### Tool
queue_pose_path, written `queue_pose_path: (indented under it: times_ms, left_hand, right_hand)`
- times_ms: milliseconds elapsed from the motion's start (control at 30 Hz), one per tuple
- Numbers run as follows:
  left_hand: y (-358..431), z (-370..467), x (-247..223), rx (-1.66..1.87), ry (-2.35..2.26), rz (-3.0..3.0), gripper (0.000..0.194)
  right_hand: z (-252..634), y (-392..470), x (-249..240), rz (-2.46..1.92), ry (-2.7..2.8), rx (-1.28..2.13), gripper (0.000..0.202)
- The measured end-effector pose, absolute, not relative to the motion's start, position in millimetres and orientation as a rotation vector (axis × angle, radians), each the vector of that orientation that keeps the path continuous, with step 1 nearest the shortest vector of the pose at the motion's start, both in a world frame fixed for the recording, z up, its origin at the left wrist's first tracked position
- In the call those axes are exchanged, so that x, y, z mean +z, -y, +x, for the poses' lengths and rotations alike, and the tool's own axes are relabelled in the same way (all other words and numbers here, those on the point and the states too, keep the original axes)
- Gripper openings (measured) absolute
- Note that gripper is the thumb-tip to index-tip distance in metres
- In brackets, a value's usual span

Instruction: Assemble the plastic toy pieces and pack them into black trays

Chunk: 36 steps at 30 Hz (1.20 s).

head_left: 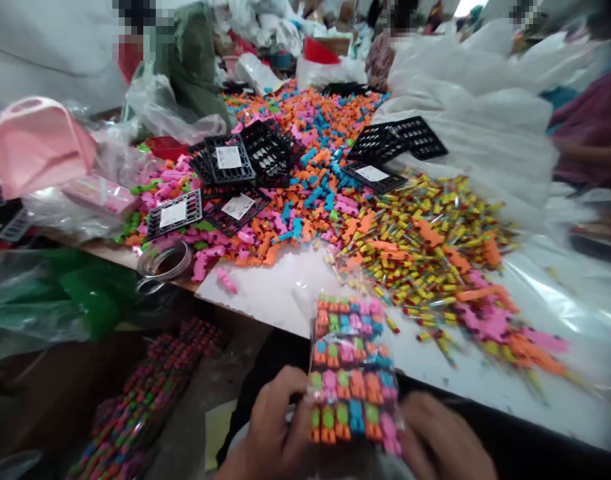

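A clear plastic bag (352, 353) packed with rows of small orange, pink, green and blue plastic pieces is in front of me, over the table's near edge. My left hand (275, 423) grips its lower left side, thumb and fingers closed. At the lower right side, my right hand (442, 437) is closed on the bag's edge, somewhat blurred. The bag's bottom end runs out of view. Beyond it lies a heap of yellow-and-red small pieces with clear stems (420, 267), and a large pile of loose coloured plastic pieces (310, 193).
Black slotted trays (225, 160) with white labels lie on the pile, more black trays (395, 140) further right. A tape roll (165, 260) sits at the left table edge, near a pink scoop-like container (42, 143). Filled packs (155, 393) lie below. Another person (592, 127) is at right.
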<state>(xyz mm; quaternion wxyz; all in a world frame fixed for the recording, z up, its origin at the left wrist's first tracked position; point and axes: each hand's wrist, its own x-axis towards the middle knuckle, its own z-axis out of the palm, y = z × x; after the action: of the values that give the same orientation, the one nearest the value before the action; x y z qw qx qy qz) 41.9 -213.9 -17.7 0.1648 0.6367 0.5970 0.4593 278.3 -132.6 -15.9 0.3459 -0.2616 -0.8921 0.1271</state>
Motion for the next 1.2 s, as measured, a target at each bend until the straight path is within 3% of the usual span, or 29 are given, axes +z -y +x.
queue_pose_path:
  times_ms: [100, 300, 467, 500, 600, 733, 833, 933, 1100, 1200]
  left_hand:
    - [169.0, 27.0, 10.2, 1.279, -1.834, 1.708, 0.009]
    - [99.5, -3.4, 73.7, 1.448, -1.941, 1.729, 0.016]
    - [129.4, 15.9, 118.0, 1.970, -1.933, 1.884, 0.005]
    - [136.3, 23.8, 124.1, 2.040, -1.861, 1.858, 0.006]
    - [149.2, 39.1, 136.8, 2.024, -1.707, 1.859, 0.012]
    - [173.6, 22.5, 139.5, 2.008, -1.674, 1.662, 0.014]
    - [213.6, -4.9, 124.2, 1.976, -1.766, 1.419, 0.023]
    - [264.8, -31.8, 91.5, 1.830, -1.959, 0.974, 0.043]
    - [339.0, -72.9, -0.9, 1.348, -1.679, 0.317, 0.082]
    - [363.5, -87.5, -77.7, 1.416, -1.614, 0.041, 0.080]
  right_hand:
    - [251.9, 81.4, 21.2, -0.746, 2.370, 0.386, 0.016]
    - [212.3, 13.3, 84.7, -0.750, 2.303, 0.377, 0.022]
    - [192.1, 35.7, 118.1, -0.514, 2.072, 0.355, 0.007]
    - [186.0, 40.3, 122.5, -0.484, 2.071, 0.434, 0.013]
    - [160.2, 49.0, 131.9, -0.325, 2.187, 0.647, 0.037]
    - [115.4, 63.1, 134.8, -0.108, 2.272, 0.761, 0.020]
    - [81.1, 84.2, 122.3, -0.119, 2.166, 0.996, 0.012]
    - [48.5, 113.7, 92.4, -0.087, 2.157, 1.186, 0.012]
    - [5.0, 181.7, 4.3, 0.279, 2.352, 1.016, 0.021]
    - [-7.2, 226.1, -63.8, 0.515, 2.468, 0.808, 0.022]
